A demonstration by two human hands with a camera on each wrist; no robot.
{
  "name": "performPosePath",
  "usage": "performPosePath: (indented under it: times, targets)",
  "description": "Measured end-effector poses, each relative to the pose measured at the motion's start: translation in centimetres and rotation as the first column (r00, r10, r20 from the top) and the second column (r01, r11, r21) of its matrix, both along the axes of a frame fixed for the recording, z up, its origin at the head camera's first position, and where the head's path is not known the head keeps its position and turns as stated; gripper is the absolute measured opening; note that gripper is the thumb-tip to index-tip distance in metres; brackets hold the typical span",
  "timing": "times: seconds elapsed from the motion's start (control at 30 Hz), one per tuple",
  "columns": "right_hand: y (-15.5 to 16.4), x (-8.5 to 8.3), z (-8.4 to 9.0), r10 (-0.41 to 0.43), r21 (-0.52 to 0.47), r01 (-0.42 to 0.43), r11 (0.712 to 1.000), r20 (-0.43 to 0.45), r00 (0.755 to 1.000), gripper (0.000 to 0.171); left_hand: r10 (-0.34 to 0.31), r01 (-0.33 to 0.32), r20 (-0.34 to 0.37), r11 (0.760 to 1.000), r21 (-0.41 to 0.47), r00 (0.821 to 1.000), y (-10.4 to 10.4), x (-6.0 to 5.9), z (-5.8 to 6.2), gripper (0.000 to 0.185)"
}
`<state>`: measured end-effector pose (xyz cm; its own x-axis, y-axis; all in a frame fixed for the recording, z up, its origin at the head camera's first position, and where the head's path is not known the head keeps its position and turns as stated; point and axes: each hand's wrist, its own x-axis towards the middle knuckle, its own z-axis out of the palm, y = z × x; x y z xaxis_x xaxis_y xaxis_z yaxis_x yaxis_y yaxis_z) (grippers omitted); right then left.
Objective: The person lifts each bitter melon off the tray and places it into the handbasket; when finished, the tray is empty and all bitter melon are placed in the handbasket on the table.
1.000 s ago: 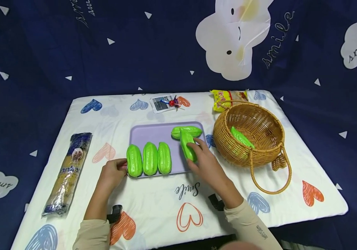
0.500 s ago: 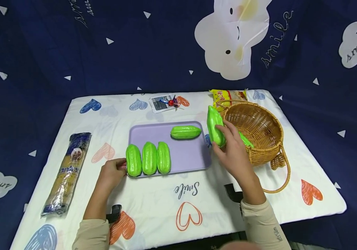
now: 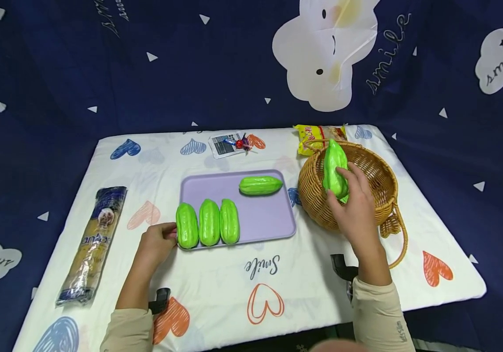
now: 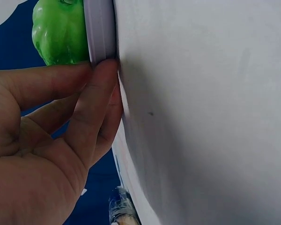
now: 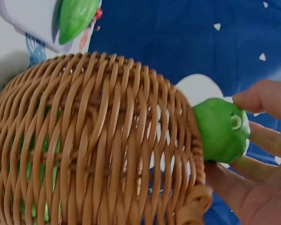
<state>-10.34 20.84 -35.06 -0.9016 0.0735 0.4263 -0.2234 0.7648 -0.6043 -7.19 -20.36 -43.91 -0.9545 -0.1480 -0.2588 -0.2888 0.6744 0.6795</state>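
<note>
My right hand [image 3: 356,210] grips a green ridged gourd [image 3: 335,168] upright over the mouth of the round wicker basket [image 3: 315,195]. In the right wrist view the stem end of this gourd [image 5: 222,131] shows beside the basket's rim, fingers and thumb around it. Green shows through the weave, low inside the basket. My left hand [image 3: 156,244] pinches the left front edge of the lilac tray [image 3: 264,220]; the left wrist view shows thumb and fingertips on the tray's rim [image 4: 100,33]. Three gourds [image 3: 209,222] stand side by side at the tray's left front, and another gourd [image 3: 260,185] lies crosswise at its back right.
A long pasta packet [image 3: 93,244] lies on the left of the table. At the back are a small sachet [image 3: 225,145] with a red-wrapped candy [image 3: 239,143] and a yellow snack bag [image 3: 308,137] behind the basket. The basket's handle [image 3: 403,249] hangs down towards the front right.
My right hand has lifted a gourd off the tray's right side and carried it right, over the basket. The left hand has stayed at the tray's edge.
</note>
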Motion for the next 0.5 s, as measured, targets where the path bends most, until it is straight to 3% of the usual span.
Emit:
performPosePath:
  times: [0.5]
  targets:
    - [1.5, -0.2, -0.7, -0.115, 0.074, 0.109, 0.991, 0.090, 0.989, 0.052, 0.002, -0.002, 0.009, 1.000, -0.006, 1.000, 0.0, 0.0, 0.1, 0.040]
